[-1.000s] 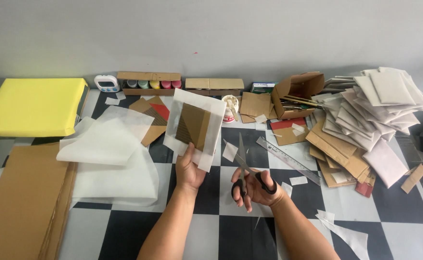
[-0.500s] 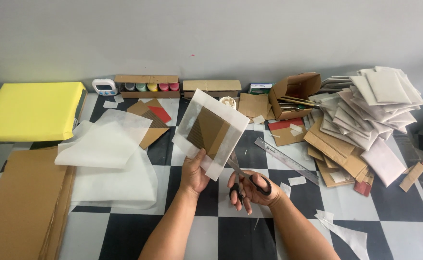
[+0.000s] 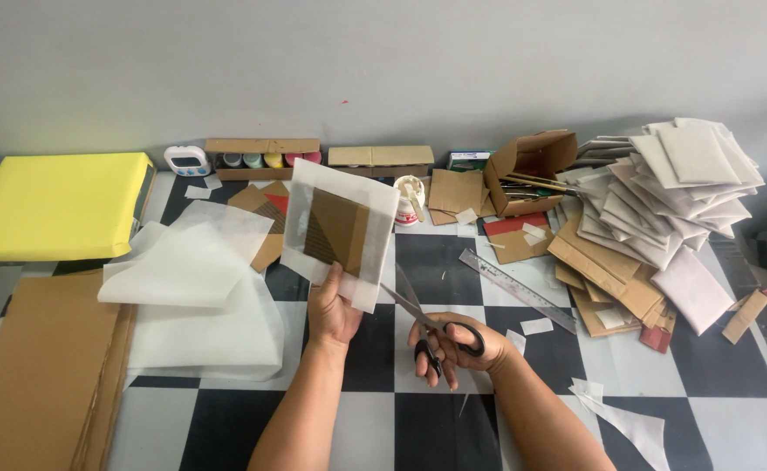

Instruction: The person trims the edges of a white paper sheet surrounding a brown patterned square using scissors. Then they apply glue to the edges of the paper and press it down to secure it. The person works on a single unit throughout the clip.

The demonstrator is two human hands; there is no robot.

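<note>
- Head view: the left hand pinches the lower edge of a translucent paper sheet wrapped over a brown cardboard square, held up above the checkered worktop.
- The right hand grips black-handled scissors, blades open and pointing toward the sheet's lower right corner.
- A metal ruler lies just right of the scissors; loose translucent sheets lie to the left.

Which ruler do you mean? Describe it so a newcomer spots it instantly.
Start at the big heap of cardboard and white envelopes on the table's right side. Just left of its lower edge, the ruler lies diagonally on the checkered table, beyond the right hand holding scissors. It is the only long, thin, grey marked strip there.
</note>
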